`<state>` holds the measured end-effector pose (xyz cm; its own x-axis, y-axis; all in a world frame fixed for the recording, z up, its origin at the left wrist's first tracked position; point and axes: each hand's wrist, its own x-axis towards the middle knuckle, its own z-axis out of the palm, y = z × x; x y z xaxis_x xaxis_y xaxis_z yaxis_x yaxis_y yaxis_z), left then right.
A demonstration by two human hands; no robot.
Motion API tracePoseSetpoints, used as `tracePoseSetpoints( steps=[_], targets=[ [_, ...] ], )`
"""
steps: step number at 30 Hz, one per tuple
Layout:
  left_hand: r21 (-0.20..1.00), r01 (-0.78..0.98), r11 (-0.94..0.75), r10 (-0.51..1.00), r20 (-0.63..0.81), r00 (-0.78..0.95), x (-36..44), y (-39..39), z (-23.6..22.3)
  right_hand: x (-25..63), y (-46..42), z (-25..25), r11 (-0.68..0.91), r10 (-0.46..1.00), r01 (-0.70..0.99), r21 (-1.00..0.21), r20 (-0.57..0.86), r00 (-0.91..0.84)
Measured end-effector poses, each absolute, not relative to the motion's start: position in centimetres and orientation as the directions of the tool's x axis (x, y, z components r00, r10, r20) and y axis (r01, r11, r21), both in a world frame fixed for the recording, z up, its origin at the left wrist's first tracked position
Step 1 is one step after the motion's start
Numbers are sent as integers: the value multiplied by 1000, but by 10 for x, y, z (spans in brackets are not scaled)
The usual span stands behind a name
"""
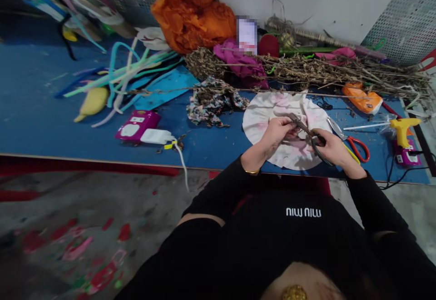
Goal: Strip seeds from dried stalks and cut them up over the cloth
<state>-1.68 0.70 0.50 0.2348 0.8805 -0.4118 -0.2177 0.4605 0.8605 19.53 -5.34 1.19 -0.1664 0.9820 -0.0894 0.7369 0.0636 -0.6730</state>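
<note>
My right hand (329,146) grips the black handles of a pair of dark-bladed scissors (302,125), which point up and to the left. Close to the blades, my left hand (279,131) is closed with its fingertips pinched together; whatever lies between them is too small to make out. Under both hands spreads a round white cloth (255,120) with pink stains, wrinkled on top. Just right of my right hand lie red-handled scissors (357,147), with a yellow handle partly hidden beside them.
A yellow glue gun (403,129) stands at the right end of the blue table (41,122), cables near it. Dried stalks (306,70) lie along the back. Leftward are floral fabric (202,109), a purple box (138,125) with a white plug, and pipe cleaners (112,75).
</note>
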Motion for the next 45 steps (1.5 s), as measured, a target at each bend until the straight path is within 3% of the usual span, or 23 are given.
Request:
tracePoseSetpoints(
  steps=[18, 25, 30, 37, 45],
  targets=[
    [868, -147, 475, 861, -423, 282, -21, 8, -7, 196, -55, 13, 147, 971, 874, -463, -103, -218],
    [869, -144, 474, 861, -422, 285, -19, 7, -5, 198, -56, 9, 165, 963, 886, -434, -125, -240],
    [855, -104, 509, 840, -467, 276, -18, 8, -3, 193, -56, 12, 130, 979, 912, -388, -95, -180],
    [837, -168, 521, 843, -472, 258, -18, 8, 0, 194, -59, 9, 117, 982, 844, -523, -69, -179],
    [811, -270, 519, 847, -446, 290, -20, 13, -3, 194, -70, 14, 82, 995, 917, -390, -19, -96]
  ],
)
